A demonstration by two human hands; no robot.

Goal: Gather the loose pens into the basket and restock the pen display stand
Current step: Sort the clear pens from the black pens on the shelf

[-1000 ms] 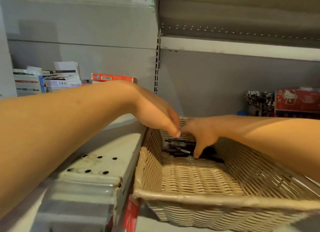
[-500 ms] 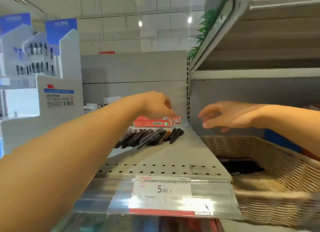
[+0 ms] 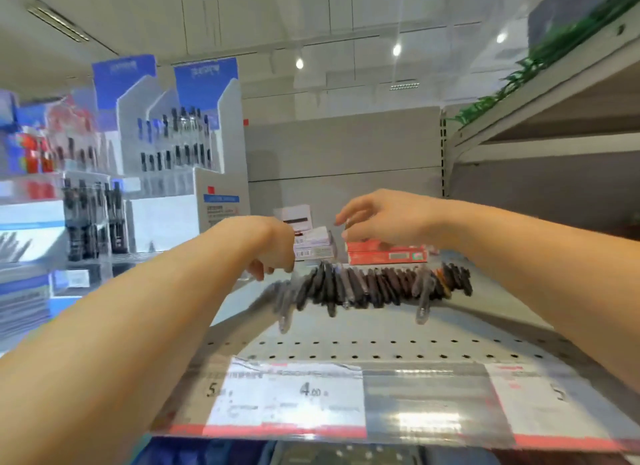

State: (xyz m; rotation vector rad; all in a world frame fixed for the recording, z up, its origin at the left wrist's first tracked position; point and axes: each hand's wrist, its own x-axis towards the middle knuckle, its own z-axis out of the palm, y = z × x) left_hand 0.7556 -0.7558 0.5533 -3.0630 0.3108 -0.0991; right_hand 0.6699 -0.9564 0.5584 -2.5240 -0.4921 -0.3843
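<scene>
Shop aisle, white ceiling with spot lamps; grey metal shelf (image 3: pixel 398 329) runs across the view, its front strip pierced by two rows of small round holes; grey back panel behind it.

Far left: pen display stand (image 3: pixel 180 142), white card with blue header panels, clear tiers holding upright dark pens; header print too blurred to read.

Left hand (image 3: pixel 273 249) reaches over the shelf's left part, palm down, fingers curled downward just above the left end of the pen row; blur hides whether they pinch a pen, so grip cannot be told.

Centre: loose pens (image 3: pixel 377 286), dark slim barrels, lie side by side in a ragged row across the shelf, a few clear-bodied ones jutting forward; no basket in view.

Behind the row: stack of small white boxes (image 3: pixel 313 246) with barcodes, then a flat red box (image 3: pixel 388 253), barcode on its front edge.

Right hand (image 3: pixel 384 222) hovers above the red box, fingers relaxed and spread, holding nothing, apart from the pens.

Shelf edge: clear plastic strip over price labels (image 3: pixel 287 398), white with red lower band; readable "5" and "4.00", the rest smeared.

Upper right: higher shelf edged with green artificial leaves (image 3: pixel 554 52).
</scene>
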